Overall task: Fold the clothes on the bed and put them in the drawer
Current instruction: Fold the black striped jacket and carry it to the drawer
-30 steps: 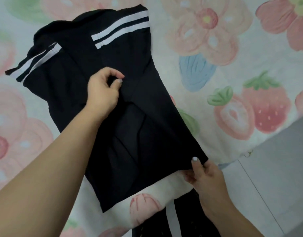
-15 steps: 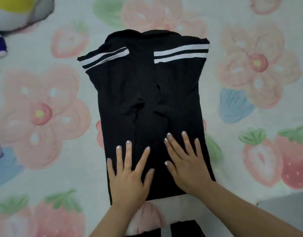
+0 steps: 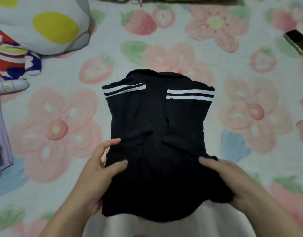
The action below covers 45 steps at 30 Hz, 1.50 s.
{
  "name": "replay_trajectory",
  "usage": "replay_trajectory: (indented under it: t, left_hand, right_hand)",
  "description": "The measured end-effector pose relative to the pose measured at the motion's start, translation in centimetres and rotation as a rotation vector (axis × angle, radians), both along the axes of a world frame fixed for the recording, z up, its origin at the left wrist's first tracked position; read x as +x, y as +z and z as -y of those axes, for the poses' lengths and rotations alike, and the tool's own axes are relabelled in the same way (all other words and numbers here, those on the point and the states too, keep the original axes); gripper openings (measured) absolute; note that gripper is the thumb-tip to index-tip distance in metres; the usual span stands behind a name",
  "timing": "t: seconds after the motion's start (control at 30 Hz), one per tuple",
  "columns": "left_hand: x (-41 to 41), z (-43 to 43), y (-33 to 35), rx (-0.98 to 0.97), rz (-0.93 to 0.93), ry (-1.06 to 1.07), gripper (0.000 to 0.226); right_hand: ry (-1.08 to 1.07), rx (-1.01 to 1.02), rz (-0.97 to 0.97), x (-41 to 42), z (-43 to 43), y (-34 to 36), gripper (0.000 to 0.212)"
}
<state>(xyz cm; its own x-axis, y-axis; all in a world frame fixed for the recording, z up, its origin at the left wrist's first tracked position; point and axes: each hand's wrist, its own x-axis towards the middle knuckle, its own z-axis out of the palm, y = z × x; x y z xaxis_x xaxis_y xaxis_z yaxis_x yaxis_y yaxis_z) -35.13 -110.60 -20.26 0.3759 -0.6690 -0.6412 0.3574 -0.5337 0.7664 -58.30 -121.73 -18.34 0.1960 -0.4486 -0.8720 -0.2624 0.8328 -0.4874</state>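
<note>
On the bed [image 3: 236, 69], left hand [image 3: 96, 178] and right hand [image 3: 233, 182], flat before, now grasp the black shirt [image 3: 156, 117] by its near hem, likely starting the fold.

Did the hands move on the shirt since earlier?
Yes: left hand and right hand went outward from the middle of the black shirt to its lower edges.

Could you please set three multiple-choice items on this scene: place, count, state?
1. Where is the white yellow-spotted plush toy? A left of the black folded shirt B right of it C on it
2. How many white stripes cross each sleeve? A one B two C four
3. The left hand and right hand: A rest flat B grip the shirt's near edge C hold the toy
1 A: toy lies upper left. 2 B: paired bands. 3 B: fingers pinch the fabric.
</note>
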Motion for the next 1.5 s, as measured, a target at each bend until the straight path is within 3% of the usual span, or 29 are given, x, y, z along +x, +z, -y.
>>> replay_trajectory:
  t: [0.1,0.17,0.2,0.27,0.33,0.4,0.47,0.53,0.63,0.73,0.87,0.93,1.0,1.03,1.1,1.17,1.2,1.27,1.3,1.33,1.4,1.5]
  left_hand:
    - [3.0,7.5,1.7,-0.016,-0.161,0.258,0.013]
    - [4.3,12.6,2.2,-0.117,-0.309,0.404,0.014]
    - [4.6,14.3,2.0,-0.132,-0.233,0.422,0.027]
    - [5.2,15.8,0.3,-0.028,0.278,0.206,0.062]
    - [4.9,14.9,-2.4,0.140,0.847,-0.107,0.070]
    - [3.8,12.7,-5.7,0.262,1.011,-0.313,0.065]
    - [3.1,10.8,-8.2,0.354,1.007,-0.390,0.061]
    - [3.2,10.1,-9.0,0.337,1.012,-0.287,0.062]
    - [3.5,11.0,-8.6,0.143,0.722,0.057,0.050]
    - [4.0,11.0,-7.8,0.196,0.626,0.076,0.027]
    - [4.4,6.7,-6.7,0.168,0.466,0.111,0.025]
    - [2.8,4.3,-7.0,0.285,0.627,-0.018,0.017]
    - [0.2,3.2,-6.6,0.350,0.932,-0.079,0.017]
    - [-1.2,3.5,-6.0,0.242,1.020,-0.057,0.026]
    - [-4.4,4.9,-4.3,-0.057,1.028,-0.064,0.047]
    - [-7.5,6.9,-2.5,-0.231,0.944,-0.184,0.073]
    - [-8.6,8.0,-2.0,-0.228,0.764,-0.245,0.084]
    - [-9.2,10.4,-1.0,-0.152,0.150,-0.209,0.091]
    - [-8.9,11.0,-1.2,-0.144,-0.121,-0.122,0.081]
    - [-8.3,11.4,-1.6,-0.114,-0.253,-0.029,0.066]
    - [-6.6,11.4,-2.2,0.005,-0.264,0.081,0.040]
    - [-5.0,10.8,-0.7,0.034,-0.251,0.129,0.036]
  right_hand:
    - [-0.357,0.040,0.268,3.7,7.0,2.1,0.039]
    - [-0.448,-0.012,0.228,6.1,11.2,1.7,0.031]
    - [-0.418,-0.049,0.126,6.9,12.6,1.1,0.034]
    - [-0.319,-0.189,-0.191,7.4,14.0,-1.2,0.030]
    - [-0.210,-0.320,-0.475,7.1,13.6,-4.4,0.041]
    - [-0.133,-0.342,-0.584,6.5,12.0,-6.9,0.067]
    - [-0.112,-0.336,-0.521,5.8,10.8,-8.5,0.072]
    - [-0.099,-0.384,-0.458,5.2,11.0,-9.3,0.061]
    - [-0.102,-0.428,-0.346,5.1,11.9,-9.7,0.045]
    - [-0.070,-0.424,-0.200,4.8,12.1,-9.2,0.031]
    - [0.006,-0.468,-0.124,1.0,10.5,-7.8,0.023]
    - [0.001,-0.371,-0.126,-0.3,8.3,-8.2,0.030]
    - [-0.040,-0.276,-0.110,-0.5,6.3,-8.7,0.038]
    - [-0.060,-0.288,-0.117,-0.2,5.8,-8.7,0.040]
    - [-0.055,-0.436,-0.170,0.7,5.4,-7.7,0.039]
    - [0.011,-0.661,-0.227,1.9,4.7,-5.7,0.039]
    - [0.046,-0.748,-0.179,2.5,4.2,-4.6,0.044]
    - [0.131,-0.765,0.057,3.7,2.5,-2.6,0.059]
    - [0.219,-0.689,0.165,4.2,1.5,-2.1,0.065]
    - [0.317,-0.590,0.227,4.8,0.7,-1.8,0.069]
    - [0.296,-0.490,0.220,5.2,-0.4,-1.7,0.063]
    - [-0.162,-0.585,-0.041,3.8,0.1,-2.2,0.038]
